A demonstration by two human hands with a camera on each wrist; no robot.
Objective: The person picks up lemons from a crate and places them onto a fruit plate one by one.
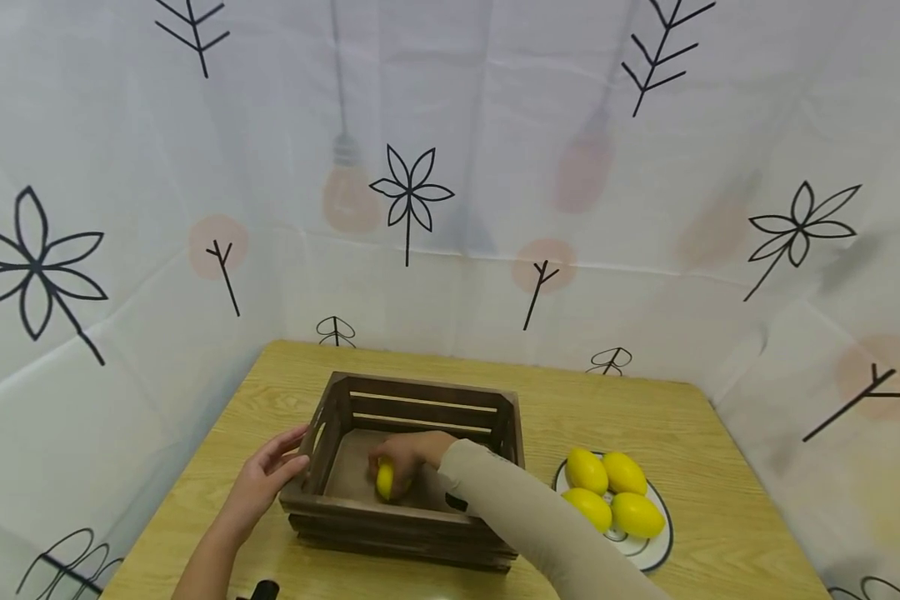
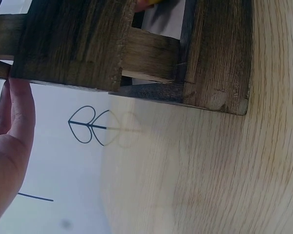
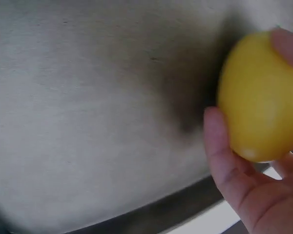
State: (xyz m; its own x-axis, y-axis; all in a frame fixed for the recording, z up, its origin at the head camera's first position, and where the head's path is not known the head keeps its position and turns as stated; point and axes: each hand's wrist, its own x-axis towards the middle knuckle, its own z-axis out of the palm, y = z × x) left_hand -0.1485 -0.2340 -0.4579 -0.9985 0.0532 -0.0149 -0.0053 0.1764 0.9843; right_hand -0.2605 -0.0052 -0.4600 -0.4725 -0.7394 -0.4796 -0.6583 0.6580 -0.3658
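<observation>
A dark brown slatted wooden crate (image 1: pixel 390 527) stands on the table. Inside it, my right hand (image 1: pixel 408 458) grips a yellow lemon (image 3: pixel 261 97) just over the crate's grey-brown floor (image 3: pixel 93 112); whether the lemon touches the floor I cannot tell. The thumb and fingers lie around the fruit in the right wrist view. My left hand (image 1: pixel 262 479) rests against the outside of the crate's left end, its fingers fairly straight along the slats. To the right of the crate, a white plate (image 1: pixel 656 550) with a dark rim bears several lemons (image 1: pixel 637 515).
The light wood table (image 1: pixel 607 412) reaches beyond the crate to a white cloth backdrop (image 1: pixel 450 308) with plant drawings, which also closes off both sides. A small black object (image 1: pixel 265 590) shows at the bottom edge, near the left forearm. The right sleeve crosses the crate's near right corner.
</observation>
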